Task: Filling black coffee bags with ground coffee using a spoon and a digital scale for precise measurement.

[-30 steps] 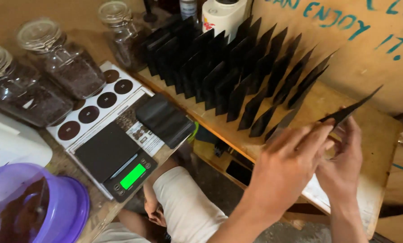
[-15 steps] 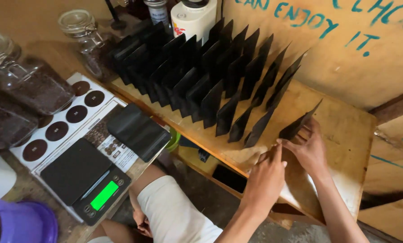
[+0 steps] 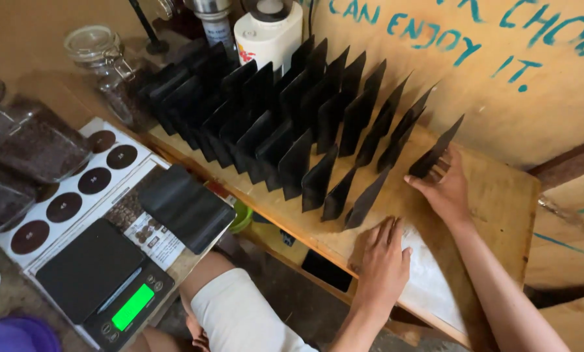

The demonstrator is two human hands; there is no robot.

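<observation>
My right hand rests on the wooden shelf with its fingers around the base of a black pouch, which stands upright at the right end of the rows. My left hand lies flat, palm down and empty, on a white sheet at the shelf's front edge, just in front of the nearest standing pouch. Several black pouches stand open in rows across the shelf to the left.
A digital scale with a lit green display sits lower left, with flat black pouches stacked beside it. A white card with brown circles and glass jars of dark beans lie left. A white canister stands behind; a painted wall is on the right.
Both hands held one black pouch up in the air; now it stands on the shelf under my right hand. My left hand has let go and dropped flat onto the white sheet.
</observation>
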